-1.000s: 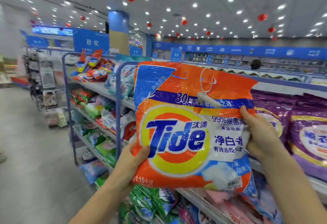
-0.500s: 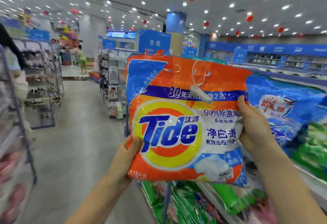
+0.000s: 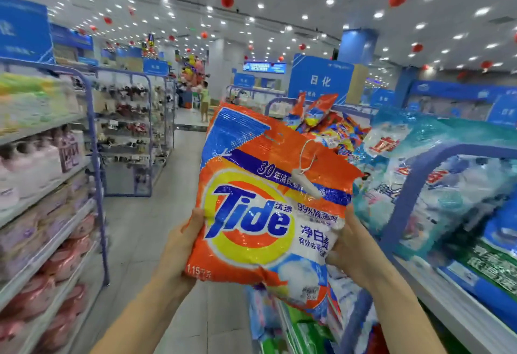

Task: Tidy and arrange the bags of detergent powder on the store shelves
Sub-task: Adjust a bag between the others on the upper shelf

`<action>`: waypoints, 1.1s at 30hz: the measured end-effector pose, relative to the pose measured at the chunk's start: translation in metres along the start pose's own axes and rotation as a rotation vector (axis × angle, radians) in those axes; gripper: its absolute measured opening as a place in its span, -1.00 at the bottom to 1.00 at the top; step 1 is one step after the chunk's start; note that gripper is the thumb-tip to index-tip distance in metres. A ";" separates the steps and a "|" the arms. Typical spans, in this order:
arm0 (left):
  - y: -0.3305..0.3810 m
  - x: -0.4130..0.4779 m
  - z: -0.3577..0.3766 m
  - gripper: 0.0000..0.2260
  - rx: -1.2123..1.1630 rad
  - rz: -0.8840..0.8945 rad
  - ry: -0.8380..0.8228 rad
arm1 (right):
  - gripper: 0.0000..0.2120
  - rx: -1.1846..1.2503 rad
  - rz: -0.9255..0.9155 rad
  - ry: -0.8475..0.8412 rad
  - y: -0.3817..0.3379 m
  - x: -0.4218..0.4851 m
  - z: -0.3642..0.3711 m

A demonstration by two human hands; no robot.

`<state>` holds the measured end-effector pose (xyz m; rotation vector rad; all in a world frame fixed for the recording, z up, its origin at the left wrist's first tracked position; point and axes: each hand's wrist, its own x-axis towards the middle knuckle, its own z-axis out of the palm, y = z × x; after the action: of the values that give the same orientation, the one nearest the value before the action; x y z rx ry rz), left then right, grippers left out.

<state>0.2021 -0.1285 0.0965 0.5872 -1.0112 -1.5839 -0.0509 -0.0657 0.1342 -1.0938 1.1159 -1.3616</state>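
I hold an orange Tide detergent bag (image 3: 251, 213) upright in front of me, tilted slightly right, with a white tag on a cord near its top. My left hand (image 3: 181, 244) grips its lower left edge. My right hand (image 3: 349, 250) grips its right edge. Behind the bag, more orange Tide bags (image 3: 330, 124) lie heaped on the top shelf of the right rack. Blue and white detergent bags (image 3: 436, 185) fill the shelf to the right of my hands.
A blue-framed shelf rack (image 3: 414, 191) stands close on the right, with green bags (image 3: 305, 334) below. Another rack (image 3: 92, 158) with pink and purple packs lines the left. The grey aisle floor (image 3: 151, 227) runs ahead. A person (image 3: 205, 100) stands far down the aisle.
My view has swung left, from the purple bags to the aisle and the blue ones. Still gripped in both hands, the Tide bag now sits lower and tilts more.
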 end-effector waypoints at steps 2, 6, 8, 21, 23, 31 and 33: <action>-0.002 0.034 -0.013 -0.09 -0.012 -0.002 0.013 | -0.20 -0.113 0.000 -0.038 0.008 0.037 0.004; -0.005 0.112 -0.045 -0.06 -0.070 -0.034 -0.005 | -0.77 -0.271 -0.234 0.119 0.012 0.116 0.019; -0.006 0.158 -0.065 -0.03 -0.040 -0.051 -0.023 | -0.86 -0.296 -0.374 0.232 0.010 0.157 0.028; -0.009 0.443 -0.052 -0.46 0.194 -0.183 -0.342 | -0.90 -0.578 -0.707 0.864 -0.038 0.343 0.015; -0.018 0.477 -0.027 -0.44 0.221 -0.174 -0.445 | -0.91 -0.620 -0.718 0.942 -0.044 0.357 -0.005; -0.074 0.581 0.093 -0.15 0.376 -0.141 -0.660 | -0.88 -0.688 -0.705 1.255 -0.077 0.379 -0.083; -0.084 0.597 0.120 -0.26 0.428 -0.105 -0.719 | -0.90 -0.734 -0.692 1.342 -0.083 0.380 -0.099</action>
<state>-0.0969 -0.6606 0.1704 0.3493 -1.9132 -1.7183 -0.1873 -0.4339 0.2158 -1.0408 2.4894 -2.4736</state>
